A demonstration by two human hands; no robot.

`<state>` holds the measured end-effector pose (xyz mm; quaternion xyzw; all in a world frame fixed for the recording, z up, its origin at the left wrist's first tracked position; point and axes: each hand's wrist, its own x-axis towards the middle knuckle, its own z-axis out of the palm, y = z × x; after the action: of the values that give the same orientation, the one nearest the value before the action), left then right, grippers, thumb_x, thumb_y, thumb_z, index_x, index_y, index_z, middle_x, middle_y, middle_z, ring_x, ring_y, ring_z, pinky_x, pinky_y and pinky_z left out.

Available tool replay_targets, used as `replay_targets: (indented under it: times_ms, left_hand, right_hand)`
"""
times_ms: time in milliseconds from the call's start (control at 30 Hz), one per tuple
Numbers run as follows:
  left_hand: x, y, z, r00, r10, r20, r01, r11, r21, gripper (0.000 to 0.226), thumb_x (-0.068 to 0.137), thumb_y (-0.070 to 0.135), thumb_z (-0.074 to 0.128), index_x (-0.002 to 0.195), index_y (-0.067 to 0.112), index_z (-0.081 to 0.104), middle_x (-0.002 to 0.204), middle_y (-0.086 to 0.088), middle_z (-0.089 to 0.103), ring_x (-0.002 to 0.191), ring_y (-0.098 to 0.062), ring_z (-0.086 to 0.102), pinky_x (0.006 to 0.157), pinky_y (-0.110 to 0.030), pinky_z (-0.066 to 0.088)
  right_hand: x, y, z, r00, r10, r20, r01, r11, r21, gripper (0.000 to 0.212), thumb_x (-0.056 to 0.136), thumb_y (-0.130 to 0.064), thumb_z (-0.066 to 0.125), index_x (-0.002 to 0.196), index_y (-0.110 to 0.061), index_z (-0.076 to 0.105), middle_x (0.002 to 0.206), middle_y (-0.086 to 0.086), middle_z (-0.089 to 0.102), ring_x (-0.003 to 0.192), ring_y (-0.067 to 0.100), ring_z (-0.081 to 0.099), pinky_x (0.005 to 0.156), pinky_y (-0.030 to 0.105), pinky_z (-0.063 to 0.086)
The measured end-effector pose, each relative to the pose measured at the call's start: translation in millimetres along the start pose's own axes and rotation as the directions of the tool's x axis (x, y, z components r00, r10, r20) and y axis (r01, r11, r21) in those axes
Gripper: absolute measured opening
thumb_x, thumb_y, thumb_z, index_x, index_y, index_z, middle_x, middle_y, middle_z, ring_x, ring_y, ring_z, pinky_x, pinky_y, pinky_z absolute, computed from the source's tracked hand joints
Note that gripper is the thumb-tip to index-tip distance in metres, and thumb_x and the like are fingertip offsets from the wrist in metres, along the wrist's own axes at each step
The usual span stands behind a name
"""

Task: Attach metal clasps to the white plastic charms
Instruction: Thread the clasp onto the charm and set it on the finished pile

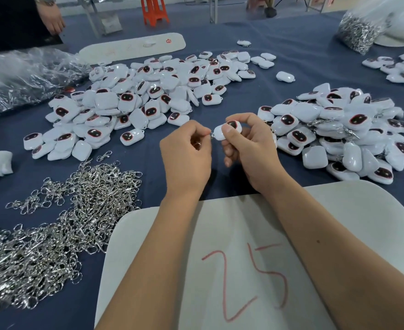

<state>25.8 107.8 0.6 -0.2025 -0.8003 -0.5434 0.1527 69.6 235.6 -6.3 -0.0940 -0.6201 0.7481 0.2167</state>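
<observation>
Right hand [248, 144] pinches one charm [227, 130] between thumb and curled fingers, just above the cloth at centre. Charm's long axis runs roughly 2-to-8 o'clock; dark face panel sits at the upper right end, loop end points toward 8 o'clock at the left hand [186, 156]. Left hand has fingers curled, fingertips pinching a clasp [211, 135] right at the charm's loop end; clasp mostly hidden, can't tell if it's hooked on.

Biggest to smallest:
- Blue cloth [303, 46] covers the whole table.
- White board [339, 229] at 6 o'clock under both forearms, red "25" written on it.
- Loose clasp pile [53, 229] at 8 o'clock, touching the board's left edge.
- Charm heap [143, 96] at 11 o'clock, spread flat, faces mixed up and down.
- Second charm heap [339, 129] at 3 o'clock, stacked; some metal clasps show among them.
- Crumpled clear bag [24, 77] at 10 o'clock, contents unclear.
- Clear bag [360, 29] at 1 o'clock, full of clasps.
- Smaller charm group [401, 70] at 2 o'clock by the edge.
- Long white board [134, 47] at 12 o'clock.
- Another person's hand [53, 20] at the far 11 o'clock corner.
</observation>
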Motion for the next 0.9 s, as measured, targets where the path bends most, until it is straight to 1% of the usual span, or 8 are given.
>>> replay_targets:
  times_ms: [100, 233, 333, 433, 500, 633, 767, 900]
  left_hand:
    - [1, 0, 0, 0.989, 0.119, 0.083, -0.134, 0.966, 0.220, 0.013, 0.089, 0.003, 0.064, 0.086, 0.012, 0.073, 0.081, -0.002, 0.069, 0.075, -0.026, 0.062, 0.073, -0.044, 0.050]
    - [-1, 3, 2, 0.987, 0.127, 0.103, -0.153, 0.936, 0.316, 0.016, 0.089, 0.001, 0.061, 0.087, 0.010, 0.074, 0.081, -0.006, 0.068, 0.077, -0.028, 0.061, 0.073, -0.046, 0.048]
    - [-4, 5, 5, 0.993, -0.115, -0.032, 0.114, 0.992, -0.046, 0.012, 0.090, 0.002, 0.070, 0.088, 0.011, 0.076, 0.079, 0.001, 0.074, 0.075, -0.017, 0.069, 0.077, -0.034, 0.056]
    - [-4, 6, 9, 0.862, -0.482, 0.156, 0.483, 0.686, -0.544, 0.010, 0.095, 0.003, 0.068, 0.102, 0.006, 0.074, 0.082, -0.008, 0.075, 0.072, -0.015, 0.068, 0.077, -0.027, 0.056]
    - [-2, 8, 10, 0.796, -0.515, 0.318, 0.584, 0.512, -0.630, 0.018, 0.099, 0.005, 0.063, 0.112, -0.005, 0.070, 0.086, -0.016, 0.070, 0.073, -0.019, 0.062, 0.076, -0.029, 0.052]
    - [1, 7, 9, 0.758, -0.503, 0.415, 0.628, 0.392, -0.672, 0.026, 0.102, 0.005, 0.058, 0.120, -0.014, 0.061, 0.095, -0.025, 0.063, 0.079, -0.028, 0.056, 0.082, -0.039, 0.048]
    - [-3, 11, 10, 0.790, -0.522, 0.321, 0.575, 0.449, -0.685, 0.007, 0.100, 0.003, 0.060, 0.102, 0.001, 0.067, 0.084, -0.018, 0.068, 0.069, -0.023, 0.058, 0.069, -0.033, 0.049]
    - [-3, 5, 12, 0.863, -0.493, 0.110, 0.455, 0.665, -0.593, 0.018, 0.095, -0.001, 0.065, 0.084, 0.012, 0.070, 0.067, -0.003, 0.069, 0.065, -0.014, 0.062, 0.065, -0.027, 0.051]
  right_hand:
    - [-1, 1, 1, 1.000, -0.002, -0.009, 0.002, 0.999, -0.050, 0.017, 0.102, -0.008, 0.064, 0.115, -0.003, 0.055, 0.068, 0.009, 0.060, 0.054, 0.016, 0.051, 0.045, 0.031, 0.049]
    - [-1, 3, 1, 1.000, -0.024, -0.017, 0.022, 0.997, -0.078, 0.022, 0.102, -0.009, 0.065, 0.118, 0.000, 0.052, 0.067, 0.006, 0.061, 0.056, 0.016, 0.053, 0.046, 0.033, 0.052]
    - [-1, 1, -1, 1.000, -0.028, -0.001, 0.028, 1.000, 0.008, 0.018, 0.103, -0.009, 0.063, 0.118, -0.002, 0.055, 0.069, 0.005, 0.062, 0.057, 0.016, 0.054, 0.048, 0.032, 0.053]
    - [-1, 0, -2, 0.999, -0.032, 0.040, 0.029, 0.997, 0.073, 0.019, 0.104, -0.008, 0.061, 0.121, -0.003, 0.056, 0.074, 0.008, 0.066, 0.059, 0.018, 0.056, 0.052, 0.033, 0.054]
    - [0, -1, -3, 0.998, -0.036, 0.045, 0.032, 0.996, 0.087, 0.020, 0.103, -0.007, 0.061, 0.123, -0.004, 0.056, 0.077, 0.012, 0.065, 0.060, 0.019, 0.056, 0.055, 0.032, 0.055]
    - [0, -1, -2, 0.998, -0.052, 0.047, 0.048, 0.995, 0.083, 0.020, 0.103, -0.004, 0.061, 0.122, -0.004, 0.056, 0.078, 0.015, 0.063, 0.059, 0.018, 0.058, 0.056, 0.032, 0.055]
    - [-1, -2, -2, 0.998, -0.046, 0.050, 0.042, 0.996, 0.073, 0.022, 0.101, -0.003, 0.064, 0.122, -0.002, 0.056, 0.077, 0.015, 0.064, 0.059, 0.018, 0.059, 0.056, 0.031, 0.056]
    - [-2, -2, -1, 0.997, -0.045, 0.060, 0.045, 0.999, 0.002, 0.028, 0.098, 0.000, 0.068, 0.123, -0.002, 0.056, 0.079, 0.015, 0.065, 0.059, 0.017, 0.059, 0.057, 0.030, 0.057]
